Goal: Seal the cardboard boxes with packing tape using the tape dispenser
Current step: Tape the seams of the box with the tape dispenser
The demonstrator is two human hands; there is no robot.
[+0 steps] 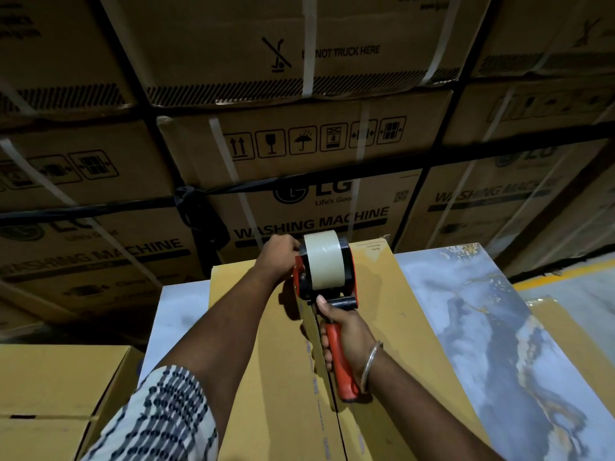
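The tall brown cartons [299, 154] stacked behind read "LG", "Life's Good" and "WASHING MACHINE", with a row of handling symbols above and "NOT TRUCK HERE" on the tier over that; white straps and a black band run across them. On the marbled grey-white desk [482, 327] lies the flat yellow-brown cardboard box [273, 361], its centre seam running away from the person; faint print along the seam is too small to read. The red and black tape dispenser with its pale roll of packing tape [324, 264] stands on the far end of that seam; the right hand [346, 331] has its fingers wrapped tight round the red handle, a metal bangle at the wrist; the left hand [279, 252], fingers curled, grips the dispenser's far left side by the roll. Another yellow-brown box [56, 387] sits low at the left, beside a patterned sleeve [159, 417].
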